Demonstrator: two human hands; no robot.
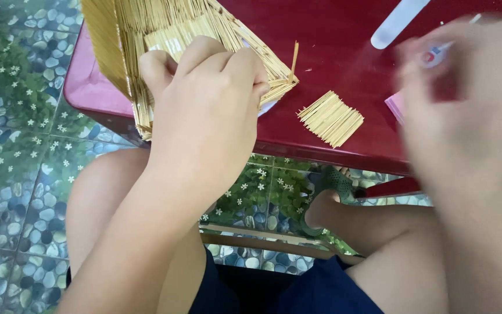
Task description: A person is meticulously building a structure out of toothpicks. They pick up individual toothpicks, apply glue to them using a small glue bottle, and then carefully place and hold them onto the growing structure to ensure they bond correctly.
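Seemingly to steady it, the left hand (204,99) clamps its curled fingers on the stick-built model (146,35) at the red table's (332,58) left corner, loose sticks (330,118) near the front edge, while the blurred right hand (466,110) shows no readable finger state.

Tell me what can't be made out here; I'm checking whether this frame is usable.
- Right hand, head view: motion blur hides its grip and the small tube near it.
- Stick structure: cut off by the top edge, partly covered by the left hand.
- White strip: cut by the top edge.
- Pink item: mostly behind the blurred hand.
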